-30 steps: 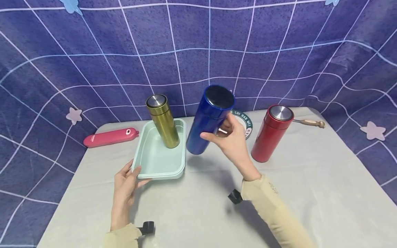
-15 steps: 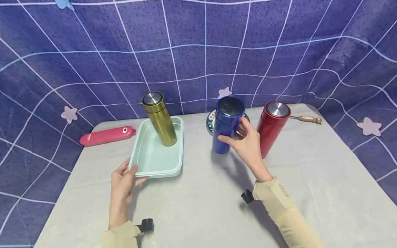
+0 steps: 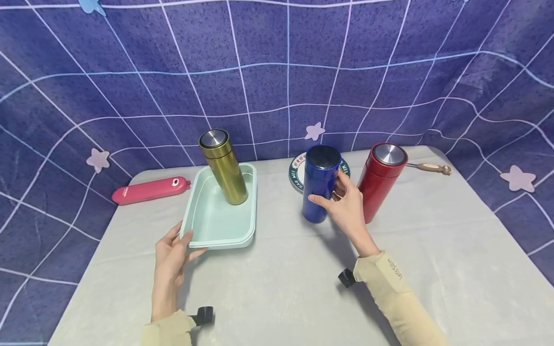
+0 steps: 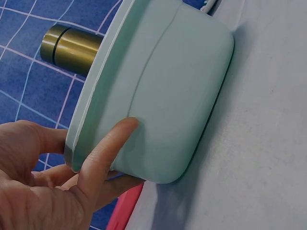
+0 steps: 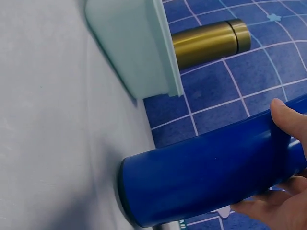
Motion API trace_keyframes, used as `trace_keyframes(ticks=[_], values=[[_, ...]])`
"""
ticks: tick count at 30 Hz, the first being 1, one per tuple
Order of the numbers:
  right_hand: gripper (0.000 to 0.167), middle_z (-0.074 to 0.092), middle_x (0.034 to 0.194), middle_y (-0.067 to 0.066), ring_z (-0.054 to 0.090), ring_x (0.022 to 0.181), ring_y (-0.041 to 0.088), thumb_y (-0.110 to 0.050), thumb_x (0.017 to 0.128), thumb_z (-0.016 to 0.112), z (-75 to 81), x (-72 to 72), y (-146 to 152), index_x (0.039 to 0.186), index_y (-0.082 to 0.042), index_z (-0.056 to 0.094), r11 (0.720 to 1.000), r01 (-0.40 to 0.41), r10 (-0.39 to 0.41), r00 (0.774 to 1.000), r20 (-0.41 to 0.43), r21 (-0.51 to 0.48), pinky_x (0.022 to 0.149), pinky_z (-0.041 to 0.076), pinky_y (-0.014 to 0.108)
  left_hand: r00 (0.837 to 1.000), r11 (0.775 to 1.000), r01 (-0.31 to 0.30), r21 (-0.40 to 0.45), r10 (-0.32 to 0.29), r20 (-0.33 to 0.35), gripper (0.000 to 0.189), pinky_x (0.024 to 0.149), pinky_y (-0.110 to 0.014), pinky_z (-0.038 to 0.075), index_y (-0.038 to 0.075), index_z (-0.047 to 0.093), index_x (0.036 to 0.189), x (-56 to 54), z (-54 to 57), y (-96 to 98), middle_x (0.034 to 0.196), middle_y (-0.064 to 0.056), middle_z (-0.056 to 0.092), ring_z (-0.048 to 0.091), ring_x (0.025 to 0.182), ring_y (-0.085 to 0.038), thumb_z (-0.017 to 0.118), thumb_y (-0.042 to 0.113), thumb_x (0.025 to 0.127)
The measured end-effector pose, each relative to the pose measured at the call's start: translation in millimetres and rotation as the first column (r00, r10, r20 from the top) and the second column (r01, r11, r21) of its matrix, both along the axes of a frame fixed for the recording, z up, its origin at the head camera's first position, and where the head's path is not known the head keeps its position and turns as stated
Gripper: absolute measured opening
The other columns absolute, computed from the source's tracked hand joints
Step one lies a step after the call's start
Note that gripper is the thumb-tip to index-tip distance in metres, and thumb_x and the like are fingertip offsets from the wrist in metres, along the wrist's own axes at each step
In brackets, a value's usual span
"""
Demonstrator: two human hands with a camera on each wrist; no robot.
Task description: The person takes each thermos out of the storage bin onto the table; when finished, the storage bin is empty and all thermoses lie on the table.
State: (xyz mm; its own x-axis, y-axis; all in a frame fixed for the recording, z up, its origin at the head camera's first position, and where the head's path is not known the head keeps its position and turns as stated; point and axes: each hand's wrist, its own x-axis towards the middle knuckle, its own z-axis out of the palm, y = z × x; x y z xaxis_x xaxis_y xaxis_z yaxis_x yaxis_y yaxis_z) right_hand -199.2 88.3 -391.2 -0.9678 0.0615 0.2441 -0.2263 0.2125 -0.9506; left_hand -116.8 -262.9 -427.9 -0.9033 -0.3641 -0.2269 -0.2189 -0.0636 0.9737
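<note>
At its near left corner, a mint-green plastic bin (image 3: 220, 228) is gripped by my left hand (image 3: 170, 259), thumb on the rim and other fingers spread against the outer wall. A gold thermos (image 3: 228, 175) stands inside the bin, toward its far right part. My right hand (image 3: 348, 206) holds a blue thermos (image 3: 317, 192) from its right side, thumb in front and fingers behind. The blue thermos is upright, its base close over the tabletop in the right wrist view. Just right of that hand stands a red thermos (image 3: 380, 185), partly hidden behind it.
Behind the blue thermos lies a round plate (image 3: 296, 174) with a green lettered rim, partly covered. A wooden-handled tool (image 3: 428, 167) lies behind the red thermos. Left of the bin is a long pink case (image 3: 149, 191). A blue gridded cloth (image 3: 268, 91) hangs along the back.
My right hand has carried the blue thermos from beside the bin rightward, then slightly toward me and lower, in front of the plate. My left hand stays on the bin.
</note>
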Motion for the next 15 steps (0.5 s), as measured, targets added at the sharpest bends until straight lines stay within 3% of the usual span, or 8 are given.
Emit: trace_keyframes(ticks=[5,15], values=[[0.068,0.065,0.12,0.026,0.065,0.109,0.036,-0.001,0.073,0.084,8.7,7.0,-5,0.133,0.002,0.053,1.0,0.005,-0.005,1.0,0.025,0.013,0.1,0.054,0.047,1.0,1.0,0.008,0.006,-0.008,-0.003,0.055,0.083,-0.032,0.06,0.0,0.022,0.154,0.7,0.7,0.2,0.152,-0.024,0.034,0.048,0.126,-0.041,0.043,0.009,0.104],[0.075,0.062,0.13,0.017,0.06,0.119,0.03,-0.023,0.073,0.088,-22.8,-11.0,1,0.138,-0.013,0.051,0.998,-0.001,0.002,1.0,-0.024,0.056,0.104,0.052,0.044,1.0,1.0,0.004,0.002,-0.004,-0.007,0.055,0.082,-0.032,0.061,0.0,0.023,0.154,0.1,0.9,-0.4,0.152,-0.024,0.033,0.048,0.127,-0.041,0.043,0.01,0.103]])
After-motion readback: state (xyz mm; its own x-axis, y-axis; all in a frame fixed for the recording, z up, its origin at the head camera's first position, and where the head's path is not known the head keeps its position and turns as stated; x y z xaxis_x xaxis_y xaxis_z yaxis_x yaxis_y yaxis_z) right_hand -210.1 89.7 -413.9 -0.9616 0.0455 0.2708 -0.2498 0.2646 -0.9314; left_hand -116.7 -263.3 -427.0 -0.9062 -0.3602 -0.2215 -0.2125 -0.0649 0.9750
